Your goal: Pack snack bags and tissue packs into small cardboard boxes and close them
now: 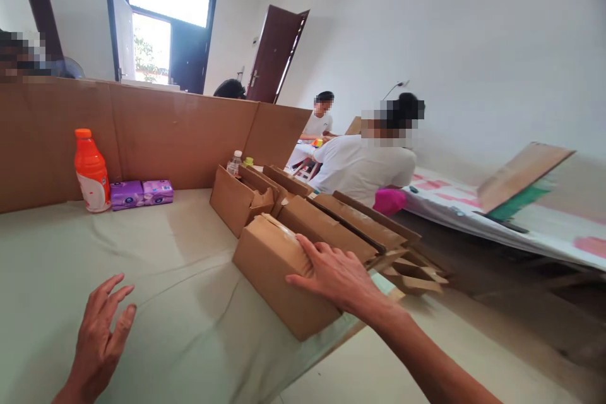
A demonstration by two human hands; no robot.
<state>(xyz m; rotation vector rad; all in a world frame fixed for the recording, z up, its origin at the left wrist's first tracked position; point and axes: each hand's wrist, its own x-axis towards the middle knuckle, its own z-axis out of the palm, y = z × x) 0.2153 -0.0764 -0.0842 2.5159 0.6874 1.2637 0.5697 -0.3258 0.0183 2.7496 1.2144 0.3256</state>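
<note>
My right hand (334, 274) rests on top of a closed cardboard box (279, 278), fingers stretched out over its upper face and the thumb along the near side. The box lies at the right edge of the covered table (175, 341), beside several other brown boxes (326, 227). Over the left part of the table my left hand (101, 334) is held up with its fingers apart and nothing in it. Its nearest things are the tabletop and, farther back, two purple tissue packs (142, 194) with an orange bottle (91, 170) next to them.
A tall cardboard panel (180, 132) stands along the table's back. Behind the boxes is a clear bottle (233, 163). To the right, a person in a white shirt (364, 164) sits near a bed-like surface (449, 202) holding a tilted board (525, 177). Other people sit farther back.
</note>
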